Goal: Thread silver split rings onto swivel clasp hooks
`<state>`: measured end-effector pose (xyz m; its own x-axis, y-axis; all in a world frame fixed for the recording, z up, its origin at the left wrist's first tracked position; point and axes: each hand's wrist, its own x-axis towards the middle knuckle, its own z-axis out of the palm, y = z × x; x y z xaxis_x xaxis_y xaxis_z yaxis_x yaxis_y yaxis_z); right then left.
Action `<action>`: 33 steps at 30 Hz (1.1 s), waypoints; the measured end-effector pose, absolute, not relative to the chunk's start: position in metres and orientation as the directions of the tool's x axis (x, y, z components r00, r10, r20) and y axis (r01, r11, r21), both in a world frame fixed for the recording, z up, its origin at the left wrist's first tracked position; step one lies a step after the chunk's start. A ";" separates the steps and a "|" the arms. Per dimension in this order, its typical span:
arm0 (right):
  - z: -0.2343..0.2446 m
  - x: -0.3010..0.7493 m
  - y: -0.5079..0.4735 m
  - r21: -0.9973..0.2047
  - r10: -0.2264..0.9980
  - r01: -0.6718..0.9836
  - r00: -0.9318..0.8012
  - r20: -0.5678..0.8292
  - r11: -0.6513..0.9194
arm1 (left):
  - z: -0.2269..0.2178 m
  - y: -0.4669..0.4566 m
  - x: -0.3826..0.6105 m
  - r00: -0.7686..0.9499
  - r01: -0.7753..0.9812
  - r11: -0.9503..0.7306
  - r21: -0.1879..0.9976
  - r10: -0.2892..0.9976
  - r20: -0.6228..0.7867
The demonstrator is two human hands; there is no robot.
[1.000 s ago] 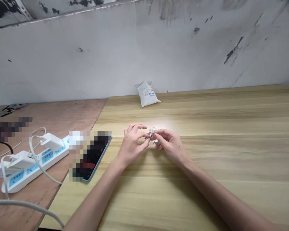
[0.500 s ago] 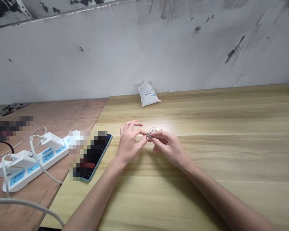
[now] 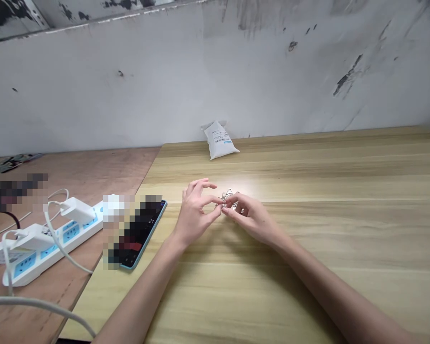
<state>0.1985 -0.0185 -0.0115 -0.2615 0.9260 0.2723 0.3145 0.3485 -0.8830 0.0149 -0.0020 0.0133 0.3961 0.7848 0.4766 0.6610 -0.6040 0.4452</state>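
Observation:
A small heap of shiny silvery metal pieces (image 3: 228, 193), some curved like rings or hooks, lies on the wooden table just beyond my fingertips. My left hand (image 3: 197, 210) pinches with thumb and index finger at the near side of the heap, its other fingers raised and bent. Meeting it from the right, my right hand (image 3: 249, 214) also pinches with thumb and index finger. The fingertips of both hands almost touch. Whatever sits between them is too small and too covered to name. More silvery bits show under my right hand's curled fingers.
A white packet with a printed label (image 3: 222, 143) stands at the back near the wall. To the left lies a phone with a blue edge (image 3: 143, 234). Further left, a white power strip (image 3: 62, 239) carries chargers and cables on a brown board (image 3: 129, 165).
My left hand has shifted slightly right, its fingertips now nearer those of my right hand. My right fingers have opened out a little, so more metal pieces show beneath them.

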 end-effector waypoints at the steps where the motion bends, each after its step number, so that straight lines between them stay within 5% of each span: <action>1: -0.011 0.198 -0.018 -0.887 0.924 0.309 -0.278 0.261 0.344 | 0.014 -0.003 0.015 0.402 0.660 -0.608 0.440 0.782 0.477; 8: -0.012 0.205 -0.016 -0.858 0.901 0.353 -0.360 0.244 0.373 | 0.016 -0.004 0.014 0.436 0.677 -0.633 0.375 0.756 0.488; 15: -0.023 0.213 -0.011 -0.478 0.825 0.697 -0.310 0.472 0.535 | 0.011 -0.003 0.014 0.460 0.694 -0.616 0.373 0.777 0.429; 22: -0.026 0.210 -0.013 -0.197 0.697 0.761 -0.414 0.585 0.618 | 0.007 -0.001 0.012 0.470 0.692 -0.570 0.442 0.821 0.324; 33: -0.019 0.209 -0.015 -0.284 0.691 0.674 -0.469 0.549 0.682 | 0.006 0.000 0.009 0.488 0.660 -0.552 0.510 0.831 0.268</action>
